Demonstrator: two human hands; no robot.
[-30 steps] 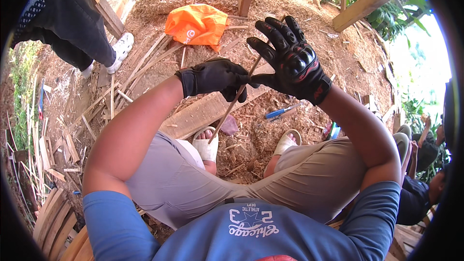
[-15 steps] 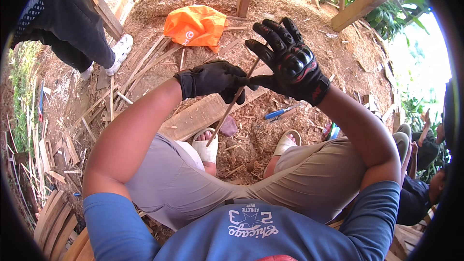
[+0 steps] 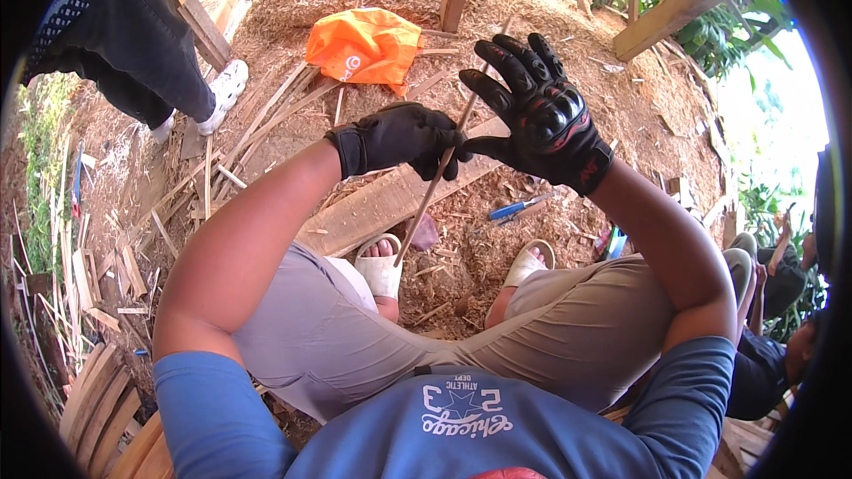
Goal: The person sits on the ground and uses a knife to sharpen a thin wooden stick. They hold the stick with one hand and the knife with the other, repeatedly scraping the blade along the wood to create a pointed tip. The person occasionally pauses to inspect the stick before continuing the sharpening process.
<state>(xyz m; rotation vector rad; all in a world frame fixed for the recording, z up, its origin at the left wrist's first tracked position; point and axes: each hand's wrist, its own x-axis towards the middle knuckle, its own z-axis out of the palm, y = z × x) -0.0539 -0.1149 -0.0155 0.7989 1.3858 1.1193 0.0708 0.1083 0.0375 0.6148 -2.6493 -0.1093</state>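
A thin wooden stick [image 3: 423, 209] slants between my knees, its lower end above my left sandal. In a black glove, my left hand [image 3: 399, 138] pinches it partway along. My right hand [image 3: 541, 120], in a black glove with hard knuckle guards, is raised with its fingers spread. Its thumb reaches to the stick beside the left fingertips; whether it presses on the stick is hard to tell. The stick's upper part runs up behind the right fingers and shows past them.
A wooden plank [image 3: 377, 208] lies on the shaving-strewn ground ahead of my feet. Beyond it is an orange bag [image 3: 366, 46] among loose strips. A blue-handled tool [image 3: 510, 210] lies right of the plank. One person [image 3: 133, 44] stands far left; another [image 3: 765, 359] is at the right edge.
The stick has moved up and away through the left hand's grip, so a longer part extends past the right fingers. Both hands have shifted slightly to the right.
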